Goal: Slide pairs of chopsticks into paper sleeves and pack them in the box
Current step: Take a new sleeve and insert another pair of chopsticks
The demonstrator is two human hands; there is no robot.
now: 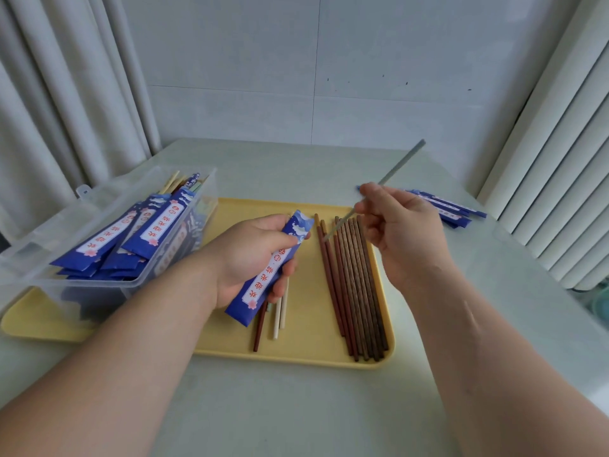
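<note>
- My left hand (253,255) is curled round a blue sleeve (273,275), thumb across its front, holding it over the tray (296,354) with the open end pointing away from me
- My right hand (402,232) pinches one grey-green chopstick (400,166) between the fingertips; its thin tip hangs just beside the sleeve's mouth, not yet inside
- So I judge this sleeve is only now being filled (whether a first stick already sits in it I cannot tell)
- Done so far: the clear box (108,192) on the left end of the tray holds a good many packed sleeves (148,232), stacked leaning, with stick ends showing past them at the far side
- Left to do: a row of brown sticks (352,285) lies side by side on the tray's right half, and a few loose sticks (276,321), pale and reddish, lie under my left hand
- A small pile of spare sleeves (451,209) waits on the table beyond my right hand, off the tray
- By my reckoning the job is well past half, with several pairs to go
- The table (296,413) is pale green and smooth, with the yellow tray lying flat across it
- Behind it stands a plain pale wall (329,61); cream curtains (66,94) hang at the left, and more pale folds hang at the right
</note>
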